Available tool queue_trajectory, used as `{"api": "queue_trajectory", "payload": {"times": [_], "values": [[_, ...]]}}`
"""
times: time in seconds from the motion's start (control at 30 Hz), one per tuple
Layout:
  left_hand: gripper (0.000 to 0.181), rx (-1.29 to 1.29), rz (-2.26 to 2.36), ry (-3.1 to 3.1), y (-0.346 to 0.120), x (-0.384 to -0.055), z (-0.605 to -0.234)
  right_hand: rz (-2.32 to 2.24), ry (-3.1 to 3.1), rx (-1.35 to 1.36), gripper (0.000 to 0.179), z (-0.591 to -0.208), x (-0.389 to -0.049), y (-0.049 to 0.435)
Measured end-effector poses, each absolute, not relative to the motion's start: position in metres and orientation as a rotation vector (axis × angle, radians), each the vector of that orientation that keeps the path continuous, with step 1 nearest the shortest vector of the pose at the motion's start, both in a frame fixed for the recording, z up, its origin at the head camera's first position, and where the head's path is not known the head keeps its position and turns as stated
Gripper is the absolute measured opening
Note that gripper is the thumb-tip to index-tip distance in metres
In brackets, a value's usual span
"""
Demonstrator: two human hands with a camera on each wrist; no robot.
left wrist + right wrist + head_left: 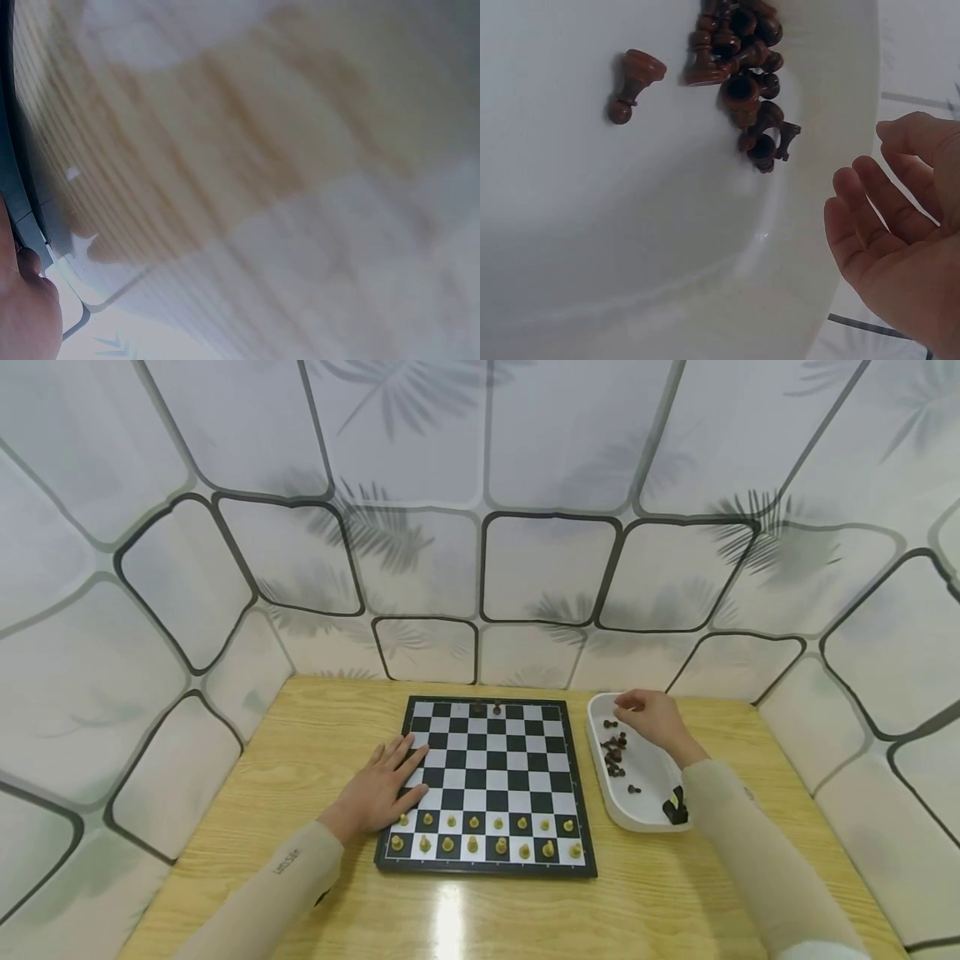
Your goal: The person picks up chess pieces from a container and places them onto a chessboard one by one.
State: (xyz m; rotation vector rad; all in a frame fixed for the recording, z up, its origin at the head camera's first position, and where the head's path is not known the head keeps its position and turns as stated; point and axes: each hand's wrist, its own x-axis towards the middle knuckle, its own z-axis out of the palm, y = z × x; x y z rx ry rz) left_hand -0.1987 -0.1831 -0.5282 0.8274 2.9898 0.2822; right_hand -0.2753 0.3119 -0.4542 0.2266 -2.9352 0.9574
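Note:
My left hand (pixel 380 789) rests with spread fingers on the left edge of a black-and-white chessboard (pixel 480 777). Two rows of light chess pieces (pixel 472 843) stand on the near side; two dark pieces (pixel 497 708) stand on the far row. My right hand (pixel 656 721) hovers over the far end of a white tray (pixel 637 825), holding nothing. In the right wrist view its fingers (pixel 900 214) are loosely bent, thumb apart from them. Brown chess pieces (pixel 742 90) lie heaped in the tray, and a pawn (pixel 636 82) lies apart. The left wrist view shows only part of the left hand (pixel 30 315).
A black object with a yellowish patch (pixel 675 807), its kind unclear, lies at the tray's near right corner. Board and tray sit side by side on a wooden table (pixel 300 760). A patterned curtain (pixel 547 568) borders the table behind and at both sides.

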Motion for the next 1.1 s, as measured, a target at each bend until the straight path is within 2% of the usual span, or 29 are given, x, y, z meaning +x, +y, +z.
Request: {"api": "queue_trajectory", "payload": {"times": [0.47, 1.1], "values": [[0.075, 0.817, 0.275, 2.983, -0.183, -0.197, -0.525, 0.807, -3.085, 0.092, 0.036, -0.474, -0.29, 0.317], [0.074, 0.798, 0.29, 2.994, -0.182, -0.199, -0.531, 0.903, -3.077, 0.108, 0.026, -0.49, -0.297, 0.302]]}}
